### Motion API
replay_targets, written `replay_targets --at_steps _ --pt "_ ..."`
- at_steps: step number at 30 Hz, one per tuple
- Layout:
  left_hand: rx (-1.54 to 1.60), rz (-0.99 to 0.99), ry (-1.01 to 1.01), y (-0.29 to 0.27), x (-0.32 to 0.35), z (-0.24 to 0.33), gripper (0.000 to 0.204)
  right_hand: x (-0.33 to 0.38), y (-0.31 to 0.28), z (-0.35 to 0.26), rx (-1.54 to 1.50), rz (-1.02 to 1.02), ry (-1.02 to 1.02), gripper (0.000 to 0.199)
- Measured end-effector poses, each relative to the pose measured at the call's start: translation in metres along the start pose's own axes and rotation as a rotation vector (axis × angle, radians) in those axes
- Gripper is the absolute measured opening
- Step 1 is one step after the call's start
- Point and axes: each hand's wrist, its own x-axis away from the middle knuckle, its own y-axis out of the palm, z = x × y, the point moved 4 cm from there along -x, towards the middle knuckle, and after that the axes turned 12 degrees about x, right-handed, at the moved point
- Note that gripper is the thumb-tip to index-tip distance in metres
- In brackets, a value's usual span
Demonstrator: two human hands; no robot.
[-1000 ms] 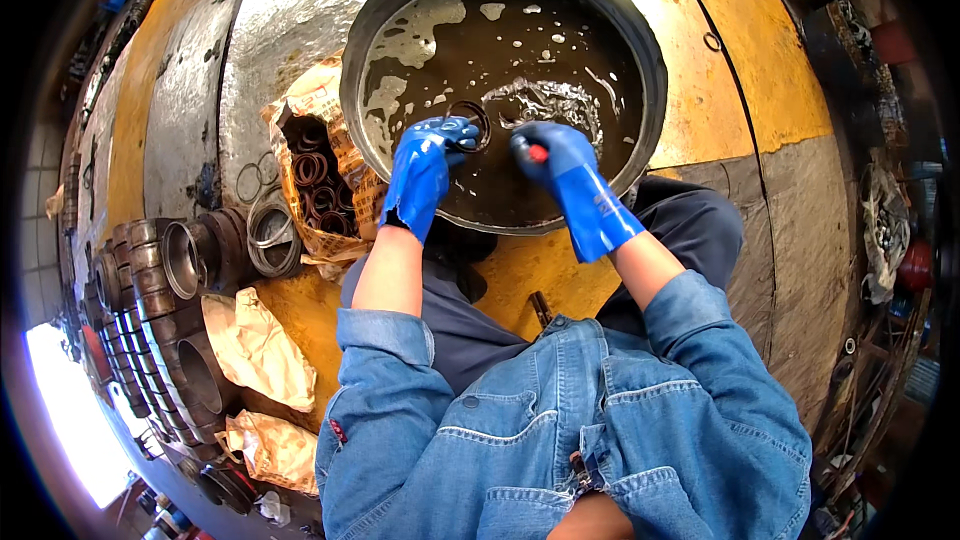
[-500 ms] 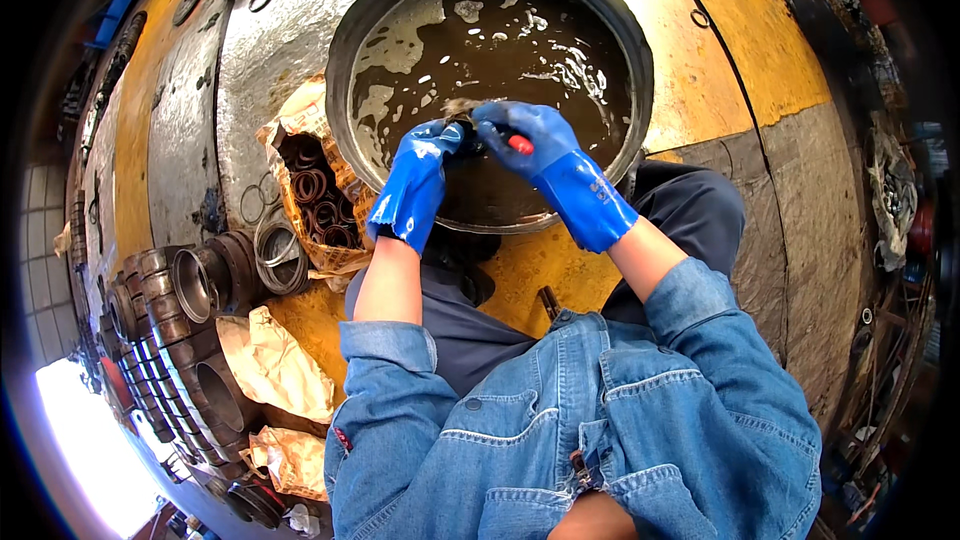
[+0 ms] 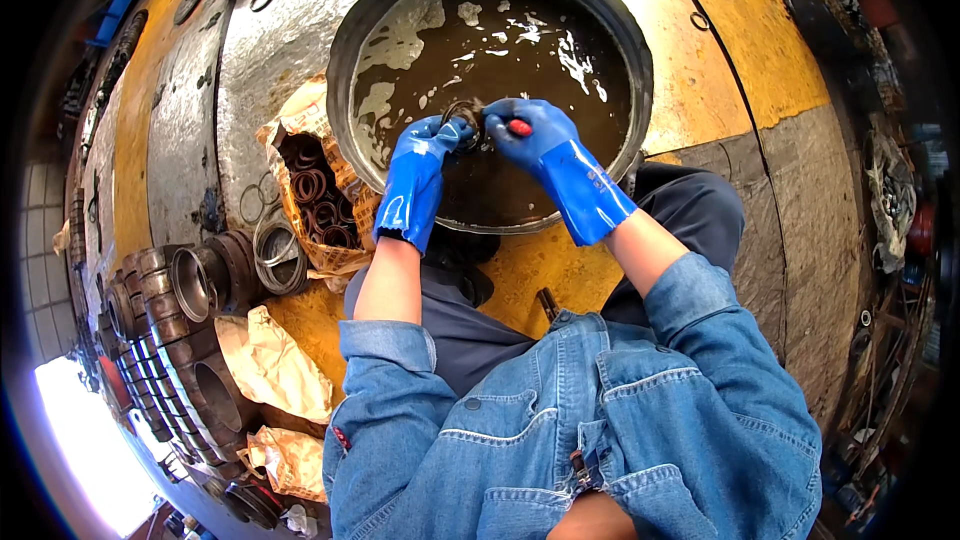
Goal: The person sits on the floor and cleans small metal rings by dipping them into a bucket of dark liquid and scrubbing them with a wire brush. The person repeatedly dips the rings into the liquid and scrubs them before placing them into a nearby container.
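Observation:
Both of my hands wear long blue rubber gloves, above the near part of a wide dark round tub (image 3: 341, 80) of murky brown liquid with patches of foam. Closed fingers of my left hand (image 3: 426, 148) hold a dark metal ring (image 3: 461, 110) at its lower left side. My right hand (image 3: 543, 136) is wrapped round a tool with a red handle (image 3: 519, 127), whose end sticks out of the fist. The tool's working end is hidden by the glove and lies close to the ring, so I cannot tell its kind.
Left of the tub lies a torn paper sack (image 3: 345, 180) full of brown rings (image 3: 308, 185). Thin metal rings (image 3: 279, 245) and rows of metal cylinders (image 3: 205, 285) stand nearby. Crumpled paper (image 3: 275, 365) lies below them. A small ring (image 3: 699, 20) sits on the yellow floor plate at right.
The ring has tilted up and shows its round opening more plainly. My right hand has shifted slightly right, and its red handle end has turned. The ripples and foam have changed shape.

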Motion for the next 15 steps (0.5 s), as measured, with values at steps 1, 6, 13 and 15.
replay_targets --at_steps 1,6,13,15 --pt "-0.051 0.014 0.007 -0.001 -0.001 -0.001 0.032 0.000 0.002 0.011 -0.070 -0.044 0.150 0.022" --pt "-0.187 0.032 0.031 -0.002 -0.005 -0.004 0.040 0.009 0.007 0.038 -0.294 -0.200 0.571 0.033" --pt "-0.023 0.073 0.131 -0.003 0.004 0.010 0.039 0.021 -0.009 0.023 -0.271 -0.228 0.572 0.043" --pt "0.166 0.024 0.118 0.009 0.004 0.012 0.039 0.016 -0.007 0.026 -0.195 -0.273 0.559 0.044"
